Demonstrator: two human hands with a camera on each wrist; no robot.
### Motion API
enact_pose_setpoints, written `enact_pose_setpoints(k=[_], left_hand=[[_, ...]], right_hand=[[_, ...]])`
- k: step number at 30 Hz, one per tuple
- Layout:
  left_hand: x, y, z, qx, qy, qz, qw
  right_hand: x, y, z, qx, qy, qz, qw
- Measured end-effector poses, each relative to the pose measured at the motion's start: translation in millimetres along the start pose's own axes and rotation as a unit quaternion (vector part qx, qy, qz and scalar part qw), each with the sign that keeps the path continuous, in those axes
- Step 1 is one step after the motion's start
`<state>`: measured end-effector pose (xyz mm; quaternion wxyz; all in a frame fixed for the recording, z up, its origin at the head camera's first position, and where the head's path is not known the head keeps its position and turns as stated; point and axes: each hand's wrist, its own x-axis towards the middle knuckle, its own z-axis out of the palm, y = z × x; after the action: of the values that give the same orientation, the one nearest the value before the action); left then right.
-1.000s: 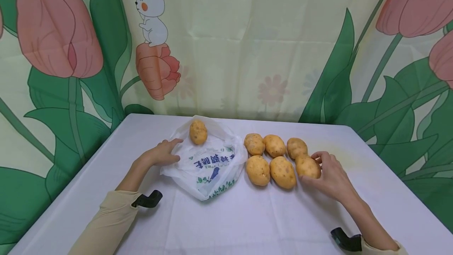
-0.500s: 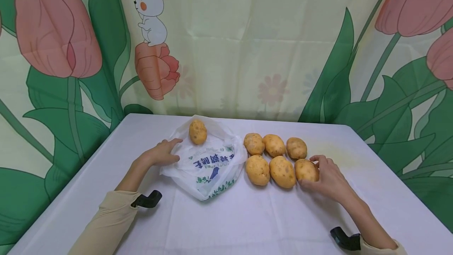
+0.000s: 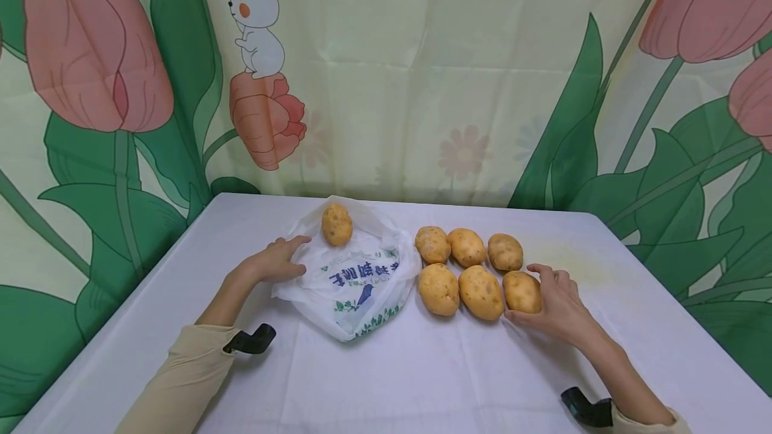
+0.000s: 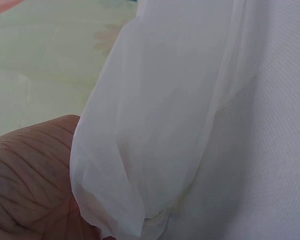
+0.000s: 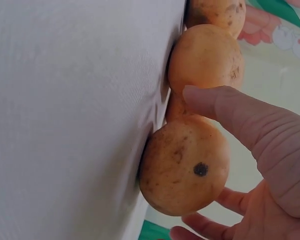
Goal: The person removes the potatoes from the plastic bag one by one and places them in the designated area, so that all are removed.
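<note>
My right hand (image 3: 561,303) is spread around the rightmost front potato (image 3: 522,291), which sits on the table in line with two other front potatoes. In the right wrist view the thumb (image 5: 210,100) stands off this dark-spotted potato (image 5: 185,170), and the other fingers reach behind it. At the left edge of a white plastic bag (image 3: 386,307) with blue and green print is my left hand (image 3: 274,261), thumb and index finger spread apart. The left wrist view shows bag plastic (image 4: 155,115) against the palm, its fingers mostly hidden. One potato (image 3: 336,224) lies at the bag's far part.
Behind the front row, three more potatoes (image 3: 467,247) stand in a back row, right of the bag. A white cloth covers the table (image 3: 386,387). A curtain (image 3: 386,86) printed with tulips and a rabbit hangs behind its far edge.
The right hand has lowered its potato to the end of the front row, and its fingers have loosened from it. The left hand and the bag have stayed in place.
</note>
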<state>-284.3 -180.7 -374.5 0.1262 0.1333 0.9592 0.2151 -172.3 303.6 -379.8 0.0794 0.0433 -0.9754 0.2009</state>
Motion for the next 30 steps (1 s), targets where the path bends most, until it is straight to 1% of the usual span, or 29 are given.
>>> enact_pose_setpoints(k=[6, 16, 24, 30], left_hand=[[-1.0, 0.6, 0.7, -0.004, 0.0, -0.004, 1.0], [-1.0, 1.7, -0.9, 0.0, 0.0, -0.008, 1.0], [-3.5, 3.5, -2.3, 0.0, 0.0, -0.009, 1.0], [-3.0, 3.1, -1.5, 0.0, 0.0, -0.008, 1.0]], right_hand=[[0.1, -7, 0, 0.005, 0.015, -0.012, 0.9998], [-0.2, -29, -11, 0.002, 0.029, -0.018, 0.9994], [0.3, -51, -13, 0.006, 0.042, -0.047, 0.998], [5.1, -67, -11, 0.018, 0.047, -0.073, 0.9961]])
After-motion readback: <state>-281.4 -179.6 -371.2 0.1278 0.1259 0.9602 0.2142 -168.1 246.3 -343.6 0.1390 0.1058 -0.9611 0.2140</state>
